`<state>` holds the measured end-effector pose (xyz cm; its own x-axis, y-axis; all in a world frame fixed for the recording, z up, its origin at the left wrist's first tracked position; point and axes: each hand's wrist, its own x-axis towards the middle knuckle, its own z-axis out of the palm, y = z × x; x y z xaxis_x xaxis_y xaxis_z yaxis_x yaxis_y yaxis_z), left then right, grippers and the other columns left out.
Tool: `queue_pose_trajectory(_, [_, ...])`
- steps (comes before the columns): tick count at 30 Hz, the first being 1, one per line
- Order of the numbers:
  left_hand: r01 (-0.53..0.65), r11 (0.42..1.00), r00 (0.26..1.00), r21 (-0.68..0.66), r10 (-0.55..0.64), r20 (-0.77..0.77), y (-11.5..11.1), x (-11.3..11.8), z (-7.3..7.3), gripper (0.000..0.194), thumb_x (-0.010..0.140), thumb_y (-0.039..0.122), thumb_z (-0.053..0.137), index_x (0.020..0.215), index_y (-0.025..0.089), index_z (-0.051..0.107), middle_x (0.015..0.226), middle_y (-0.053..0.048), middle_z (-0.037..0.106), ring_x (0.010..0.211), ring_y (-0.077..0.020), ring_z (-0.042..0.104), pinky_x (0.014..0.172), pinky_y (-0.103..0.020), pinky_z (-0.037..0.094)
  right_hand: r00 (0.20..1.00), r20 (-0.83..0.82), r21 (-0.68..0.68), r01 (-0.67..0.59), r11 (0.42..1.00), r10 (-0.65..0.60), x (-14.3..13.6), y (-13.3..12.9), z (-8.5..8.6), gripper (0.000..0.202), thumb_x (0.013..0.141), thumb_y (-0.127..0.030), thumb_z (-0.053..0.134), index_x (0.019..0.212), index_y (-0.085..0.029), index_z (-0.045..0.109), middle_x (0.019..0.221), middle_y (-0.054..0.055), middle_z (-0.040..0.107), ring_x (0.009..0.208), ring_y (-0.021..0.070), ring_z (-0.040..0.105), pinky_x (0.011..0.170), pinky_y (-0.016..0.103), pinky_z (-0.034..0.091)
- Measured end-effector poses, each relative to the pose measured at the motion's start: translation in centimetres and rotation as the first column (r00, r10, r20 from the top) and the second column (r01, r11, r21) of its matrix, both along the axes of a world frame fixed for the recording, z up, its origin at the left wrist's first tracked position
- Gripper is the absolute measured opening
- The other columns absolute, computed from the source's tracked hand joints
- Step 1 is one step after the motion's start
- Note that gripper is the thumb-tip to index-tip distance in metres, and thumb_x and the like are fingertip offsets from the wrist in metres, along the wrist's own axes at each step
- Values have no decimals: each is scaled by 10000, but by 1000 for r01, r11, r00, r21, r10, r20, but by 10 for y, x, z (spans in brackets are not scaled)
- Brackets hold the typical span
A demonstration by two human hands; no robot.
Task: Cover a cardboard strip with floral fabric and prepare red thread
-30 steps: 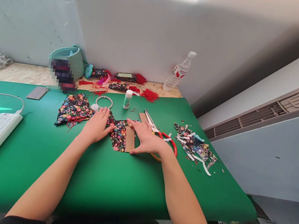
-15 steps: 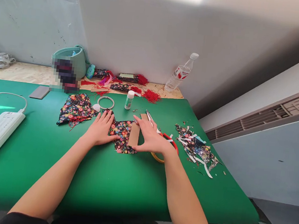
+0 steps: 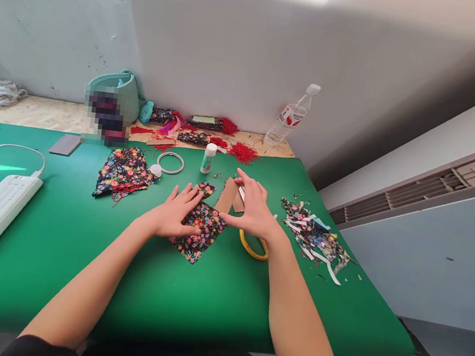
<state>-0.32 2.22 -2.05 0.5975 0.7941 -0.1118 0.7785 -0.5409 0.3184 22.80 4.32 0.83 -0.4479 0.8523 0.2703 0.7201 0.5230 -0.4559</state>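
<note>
My left hand (image 3: 175, 214) lies flat, fingers spread, on a black floral fabric piece (image 3: 203, 237). A smaller patch of the same cloth shows beyond its fingertips. Between the thumb and fingers of my right hand (image 3: 255, 206) is a brown cardboard strip (image 3: 227, 195), gripped by its two ends at the fabric's upper right edge. Whether the strip touches the fabric, I cannot tell. Behind it lies another cardboard piece (image 3: 238, 204). Scissors (image 3: 257, 254) rest under my right hand, with a yellow handle loop showing and most of the rest hidden.
A glue stick (image 3: 208, 158), a ring (image 3: 170, 163) and a white cap (image 3: 155, 170) stand beyond my hands. Floral fabric (image 3: 124, 173) lies left, scraps (image 3: 317, 233) right. A power strip (image 3: 0, 211) is far left; a bottle (image 3: 291, 115) leans on the wall.
The cardboard strip has moved off the fabric toward the upper right and turned, held in my right hand. Under my left hand, the fabric has rotated so a corner points toward me.
</note>
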Motion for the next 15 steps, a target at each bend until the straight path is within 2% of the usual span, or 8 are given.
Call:
queue_pose_trajectory(1, [-125,992,992,23,124,10,-4,5,0,895,836,645,365,1477,93,72,1537,-166,56,1415,-316,5,1128,-526,51,1000,-1,5,2,1000,-2,0,0,0,986,669,-501,666,1434,-265,90,1190,112,472,1200,318,425,1065,562,171])
queue_pose_trajectory(3, [-399,912,917,96,399,16,-14,23,-4,854,881,606,287,1458,5,98,1520,-233,79,1407,-350,36,1126,-528,85,1000,-3,15,4,1000,-4,1,1,0,989,670,-513,664,1435,-257,91,1199,116,468,1202,319,422,1065,564,170])
queue_pose_trajectory(4, [-449,884,892,131,451,15,-20,33,-7,850,885,605,271,1446,-19,137,1512,-251,105,1404,-361,58,1127,-528,90,1000,-3,17,5,1000,-5,1,1,0,993,668,-517,664,1435,-252,91,1200,117,468,1202,319,422,1065,564,171])
queue_pose_trajectory(6, [-448,880,890,161,455,-12,-29,51,-16,878,865,630,299,1427,-38,202,1499,-267,151,1402,-366,86,1130,-527,78,1000,-4,17,8,1000,-8,1,1,0,995,666,-518,664,1434,-243,95,1196,119,470,1198,315,425,1068,563,167])
queue_pose_trajectory(9, [-314,932,945,182,326,-37,-26,52,-23,948,794,678,414,1430,0,233,1511,-247,118,1407,-356,47,1136,-517,54,1000,-6,19,16,1000,-16,2,1,1,976,679,-504,655,1433,-242,94,1198,119,469,1200,308,425,1071,560,161])
queue_pose_trajectory(12, [-4,992,1000,124,7,-28,-8,24,-17,911,742,705,473,1445,162,271,1535,-154,102,1413,-336,56,1116,-566,12,1000,-3,28,11,1000,-11,3,0,2,974,688,-497,643,1438,-250,72,1222,119,459,1209,313,417,1065,563,169])
queue_pose_trajectory(14, [195,978,981,78,-195,2,3,5,-9,920,702,720,512,1444,231,272,1536,-113,134,1415,-324,69,1109,-575,-23,1000,-3,30,2,1000,-2,3,0,3,989,682,-499,646,1440,-255,60,1233,119,455,1212,322,411,1054,564,193])
queue_pose_trajectory(15, [211,975,976,73,-214,41,7,0,-5,969,700,724,512,1466,220,200,1535,-118,130,1417,-314,67,1117,-559,-9,1000,-6,31,-1,1000,2,3,0,2,999,675,-498,653,1441,-258,59,1234,119,454,1211,326,410,1047,561,211])
